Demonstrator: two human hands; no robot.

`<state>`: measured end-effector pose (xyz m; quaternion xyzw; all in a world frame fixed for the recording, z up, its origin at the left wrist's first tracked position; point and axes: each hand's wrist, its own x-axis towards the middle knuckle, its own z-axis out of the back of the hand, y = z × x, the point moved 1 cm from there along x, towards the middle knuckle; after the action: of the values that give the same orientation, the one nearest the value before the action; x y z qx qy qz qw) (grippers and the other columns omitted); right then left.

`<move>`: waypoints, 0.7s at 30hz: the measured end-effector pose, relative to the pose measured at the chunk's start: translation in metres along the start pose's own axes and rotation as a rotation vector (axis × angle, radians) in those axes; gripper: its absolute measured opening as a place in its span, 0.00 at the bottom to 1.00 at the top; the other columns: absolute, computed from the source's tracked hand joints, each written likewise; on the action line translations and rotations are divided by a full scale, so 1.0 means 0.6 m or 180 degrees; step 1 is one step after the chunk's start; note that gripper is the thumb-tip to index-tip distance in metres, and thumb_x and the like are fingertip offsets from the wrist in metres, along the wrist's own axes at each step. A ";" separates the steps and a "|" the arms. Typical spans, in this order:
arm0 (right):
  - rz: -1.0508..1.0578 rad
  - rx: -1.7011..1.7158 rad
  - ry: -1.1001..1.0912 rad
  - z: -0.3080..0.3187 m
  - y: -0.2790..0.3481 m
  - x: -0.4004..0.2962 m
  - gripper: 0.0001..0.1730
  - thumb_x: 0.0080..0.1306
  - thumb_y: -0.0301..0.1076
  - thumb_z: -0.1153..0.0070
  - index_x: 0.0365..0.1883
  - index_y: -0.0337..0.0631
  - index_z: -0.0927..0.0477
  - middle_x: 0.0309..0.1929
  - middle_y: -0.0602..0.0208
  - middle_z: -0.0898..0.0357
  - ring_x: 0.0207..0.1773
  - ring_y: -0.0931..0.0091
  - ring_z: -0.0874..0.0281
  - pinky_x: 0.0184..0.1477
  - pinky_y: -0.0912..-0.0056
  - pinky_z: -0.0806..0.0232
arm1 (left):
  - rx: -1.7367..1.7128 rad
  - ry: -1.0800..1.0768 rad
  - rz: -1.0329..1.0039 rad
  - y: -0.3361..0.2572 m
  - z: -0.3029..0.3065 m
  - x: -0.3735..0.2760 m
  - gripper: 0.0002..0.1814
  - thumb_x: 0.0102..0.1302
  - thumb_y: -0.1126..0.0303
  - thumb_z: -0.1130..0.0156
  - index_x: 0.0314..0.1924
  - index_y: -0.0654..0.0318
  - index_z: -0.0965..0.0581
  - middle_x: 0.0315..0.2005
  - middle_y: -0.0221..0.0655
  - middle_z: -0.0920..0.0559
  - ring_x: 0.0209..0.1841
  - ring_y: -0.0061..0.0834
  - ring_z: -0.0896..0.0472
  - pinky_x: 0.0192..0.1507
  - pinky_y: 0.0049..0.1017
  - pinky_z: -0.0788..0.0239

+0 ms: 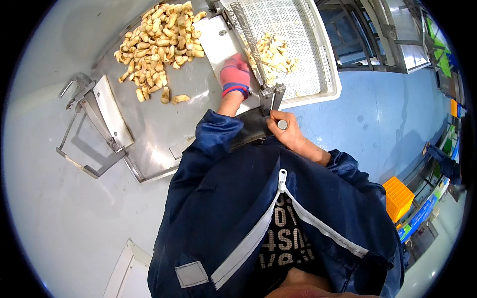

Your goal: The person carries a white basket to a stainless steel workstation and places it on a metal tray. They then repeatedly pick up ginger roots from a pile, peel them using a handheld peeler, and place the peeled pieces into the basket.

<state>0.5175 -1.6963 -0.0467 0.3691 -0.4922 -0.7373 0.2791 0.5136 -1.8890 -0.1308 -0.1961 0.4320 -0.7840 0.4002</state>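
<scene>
My left hand (235,72), in a pink glove with a blue and red cuff, rests on a white cutting board (212,35) beside the cutter. Its back faces up, so whatever may be under the fingers is hidden. My right hand (288,132), bare, is wrapped around the round-ended handle (282,124) of a lever cutter. The cutter's metal frame (266,98) and long coil spring (250,35) run along the board's right edge. A heap of whole brown-and-cream mushrooms (160,43) lies left of the board. Pale cut pieces (275,56) lie right of the cutter.
A white perforated plastic crate (309,41) holds the cut pieces. Under the heap is a stainless steel tabletop (149,126). A second lever cutter with a white board (111,111) stands at its left edge. An orange crate (398,197) and another person (443,162) are far right.
</scene>
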 end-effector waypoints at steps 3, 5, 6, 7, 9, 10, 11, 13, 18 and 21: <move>0.0026 -0.0048 0.0025 -0.002 -0.011 0.001 0.12 0.57 0.30 0.50 0.20 0.32 0.33 0.16 0.54 0.38 0.21 0.78 0.42 0.25 0.68 0.41 | -0.0863 0.0216 0.0345 -0.032 0.008 -0.008 0.15 0.57 0.76 0.46 0.46 0.65 0.25 0.34 0.37 0.21 0.29 0.27 0.22 0.36 0.25 0.30; 0.0178 -0.0013 -0.0143 -0.005 -0.023 0.005 0.11 0.57 0.29 0.50 0.19 0.32 0.34 0.15 0.55 0.38 0.21 0.78 0.42 0.25 0.69 0.42 | -0.2299 0.0641 0.0676 -0.085 0.060 -0.014 0.15 0.59 0.79 0.49 0.48 0.66 0.26 0.33 0.32 0.21 0.30 0.22 0.23 0.35 0.20 0.31; 0.0209 0.0024 -0.0203 -0.010 -0.029 -0.002 0.11 0.57 0.29 0.50 0.19 0.32 0.34 0.15 0.55 0.38 0.21 0.79 0.42 0.25 0.70 0.42 | -0.2049 0.0680 0.0330 -0.115 0.091 -0.016 0.15 0.60 0.80 0.51 0.48 0.66 0.27 0.34 0.31 0.21 0.31 0.21 0.23 0.35 0.18 0.32; 0.0196 0.0066 -0.0174 -0.011 -0.025 -0.002 0.11 0.57 0.28 0.50 0.19 0.32 0.34 0.15 0.56 0.38 0.21 0.79 0.42 0.25 0.70 0.42 | -0.1234 0.0565 -0.0087 -0.087 0.121 0.000 0.14 0.61 0.78 0.50 0.48 0.66 0.27 0.35 0.32 0.21 0.33 0.21 0.23 0.36 0.19 0.32; 0.0181 0.0149 -0.0146 -0.007 -0.015 0.000 0.10 0.57 0.26 0.50 0.18 0.33 0.34 0.15 0.58 0.38 0.20 0.80 0.42 0.24 0.72 0.43 | -0.0733 -0.0452 0.0252 0.001 0.185 0.017 0.16 0.57 0.74 0.41 0.47 0.63 0.25 0.39 0.34 0.20 0.37 0.27 0.22 0.41 0.23 0.31; 0.0223 -0.0014 -0.0183 -0.007 -0.020 0.000 0.10 0.57 0.24 0.51 0.18 0.33 0.35 0.14 0.60 0.38 0.20 0.81 0.43 0.23 0.73 0.44 | 0.1119 -0.0957 -0.0452 0.062 0.238 0.025 0.17 0.50 0.69 0.34 0.42 0.62 0.22 0.39 0.37 0.20 0.39 0.34 0.22 0.45 0.27 0.31; 0.0295 0.0059 -0.0154 -0.009 -0.019 0.004 0.10 0.57 0.25 0.51 0.18 0.33 0.35 0.14 0.60 0.38 0.20 0.81 0.43 0.23 0.73 0.44 | 0.1506 -0.1153 -0.0149 0.110 0.279 0.019 0.15 0.45 0.67 0.31 0.36 0.59 0.21 0.38 0.34 0.21 0.42 0.33 0.25 0.47 0.28 0.33; 0.0375 0.0166 -0.0059 -0.008 -0.015 0.005 0.10 0.57 0.25 0.51 0.18 0.33 0.35 0.14 0.60 0.38 0.20 0.81 0.44 0.23 0.73 0.44 | 0.2101 -0.0979 0.0328 0.173 0.316 0.006 0.18 0.45 0.62 0.30 0.36 0.60 0.20 0.38 0.35 0.21 0.43 0.34 0.24 0.48 0.28 0.32; 0.0262 0.0122 -0.0098 -0.003 -0.016 0.003 0.12 0.57 0.26 0.50 0.17 0.33 0.35 0.14 0.61 0.41 0.20 0.81 0.44 0.23 0.73 0.45 | -0.0546 -0.0651 0.1307 0.126 0.280 0.015 0.17 0.49 0.64 0.32 0.39 0.65 0.21 0.35 0.35 0.19 0.37 0.29 0.21 0.41 0.24 0.30; 0.0108 0.0362 -0.0085 0.009 0.044 0.008 0.13 0.57 0.27 0.49 0.16 0.34 0.35 0.14 0.63 0.42 0.20 0.81 0.45 0.22 0.73 0.45 | -0.1358 0.0051 0.1042 0.052 0.173 0.004 0.15 0.54 0.69 0.35 0.40 0.69 0.22 0.33 0.36 0.18 0.34 0.24 0.21 0.36 0.22 0.29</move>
<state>0.5118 -1.7065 -0.0224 0.3661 -0.5432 -0.7081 0.2636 0.5942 -1.9547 -0.0998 -0.1974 0.6166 -0.6016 0.4678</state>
